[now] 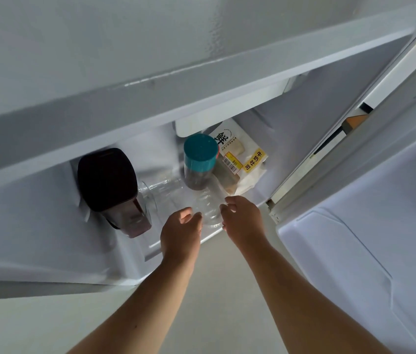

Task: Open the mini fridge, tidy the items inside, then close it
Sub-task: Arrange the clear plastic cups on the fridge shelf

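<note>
Tidying step, white mini fridge (265, 159) open. I hold left hand (180, 232) and right hand (242, 218) spread around the clear plastic bottle (208, 208), frame centre. Next: close both hands and stand it upright.

Both bare forearms reach forward side by side; the left hand (180, 229) and right hand (241, 217) curl loosely, palms facing inward.

The fridge door (370, 251) is standing wide open at the right, leaving the front free. Inside, a dark-lidded jug (110, 185) is blocking the left, a teal-capped jar (199, 159) and a bread bag (242, 159) are filling the back right (touching each other), and a clear bottle (208, 208) is occupying the middle front.
</note>
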`<state>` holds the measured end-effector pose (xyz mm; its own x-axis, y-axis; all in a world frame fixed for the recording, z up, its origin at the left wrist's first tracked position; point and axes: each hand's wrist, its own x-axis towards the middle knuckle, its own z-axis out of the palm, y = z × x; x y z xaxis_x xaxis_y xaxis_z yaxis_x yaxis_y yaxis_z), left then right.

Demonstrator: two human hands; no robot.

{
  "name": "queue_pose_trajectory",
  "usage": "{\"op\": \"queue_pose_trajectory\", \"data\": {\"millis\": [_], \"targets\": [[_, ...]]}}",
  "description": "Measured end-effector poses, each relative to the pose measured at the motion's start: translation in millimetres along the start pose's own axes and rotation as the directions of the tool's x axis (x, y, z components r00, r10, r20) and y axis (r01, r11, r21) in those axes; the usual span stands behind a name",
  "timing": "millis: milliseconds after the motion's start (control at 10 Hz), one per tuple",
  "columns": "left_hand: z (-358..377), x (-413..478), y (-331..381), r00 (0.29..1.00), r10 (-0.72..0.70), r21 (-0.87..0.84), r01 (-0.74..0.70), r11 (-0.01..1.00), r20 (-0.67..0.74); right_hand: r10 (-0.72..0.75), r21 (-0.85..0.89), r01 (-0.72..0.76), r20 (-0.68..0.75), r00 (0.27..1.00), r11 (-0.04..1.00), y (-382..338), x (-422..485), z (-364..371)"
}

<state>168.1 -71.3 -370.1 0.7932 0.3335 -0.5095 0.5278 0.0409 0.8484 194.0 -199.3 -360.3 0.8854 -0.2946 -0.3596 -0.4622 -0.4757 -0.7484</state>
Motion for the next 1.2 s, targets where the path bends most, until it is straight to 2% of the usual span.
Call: {"op": "queue_pose_trajectory", "data": {"millis": [400, 500, 600, 700, 800, 900, 1000, 1100, 1200], "targets": [[0.4, 4.3, 3.1, 0.996, 0.06, 0.117, -0.066, 0.991, 0.059, 0.009, -0.012, -0.008, 0.051, 0.999, 1.0, -2.9, 1.4, 3.7], [-8.1, -4.2, 0.0, 0.989, 0.15, 0.226, -0.142, 0.964, -0.019, -0.052, -0.095, 0.052, -0.002, 0.999, 0.994, -0.6, -7.5, -0.3], [-21.4, -19.3, -4.1, 0.952, 0.294, 0.27, -0.26, 0.927, -0.091, -0.163, -0.159, 0.154, -0.045, 0.986, 0.975, -0.1, -18.4, 1.0], [-26.8, -28.3, -5.5, 0.93, 0.343, 0.292, -0.294, 0.91, -0.132, -0.212, -0.155, 0.208, -0.014, 0.977, 0.966, -0.8, -25.6, 8.0], [-24.5, -27.3, -0.5, 0.937, 0.333, 0.311, -0.285, 0.907, -0.111, -0.223, -0.114, 0.227, 0.046, 0.974, 0.967, -3.0, -29.4, 12.5], [-22.8, -18.1, 7.5, 0.962, 0.261, 0.268, -0.232, 0.935, -0.077, -0.146, 0.013, 0.145, 0.071, 0.987, 0.989, -8.1, -28.7, 15.3], [-20.1, -8.2, 15.5, 0.972, 0.223, 0.177, -0.207, 0.962, -0.071, -0.035, 0.211, -0.005, 0.184, 0.982, 0.977, -18.0, -28.8, 19.6], [-23.4, -7.3, 21.2, 0.962, 0.263, 0.104, -0.255, 0.961, -0.077, -0.012, 0.296, -0.049, 0.201, 0.98, 0.954, -25.6, -26.5, 27.5], [-29.7, -17.8, 13.3, 0.944, 0.319, 0.115, -0.309, 0.944, -0.084, 0.041, 0.356, -0.131, 0.249, 0.968, 0.925, -27.7, -24.3, 32.0]]}}
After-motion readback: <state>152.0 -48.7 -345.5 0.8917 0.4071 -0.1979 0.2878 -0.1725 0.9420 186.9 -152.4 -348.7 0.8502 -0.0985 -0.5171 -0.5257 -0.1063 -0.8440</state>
